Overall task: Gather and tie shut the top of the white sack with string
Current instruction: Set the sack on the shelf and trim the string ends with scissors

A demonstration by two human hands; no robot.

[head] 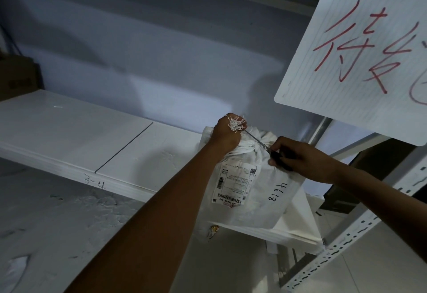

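A white woven sack (268,198) with a shipping label (238,183) and handwritten digits stands on the right end of a white shelf (69,131). Its top is gathered into a neck wrapped with white string (246,149). My left hand (227,134) grips the bunched top above the neck, and frayed white ends (236,123) stick out of the fist. My right hand (300,157) holds a dark-handled tool that looks like scissors (256,140). Its thin metal blade points up and left toward my left hand.
A white sign (360,45) with red handwriting hangs at the upper right, close above the sack. A perforated metal shelf upright (351,244) runs along the lower right. A cardboard box (18,78) sits at the far left of the shelf. Another shelf board lies below.
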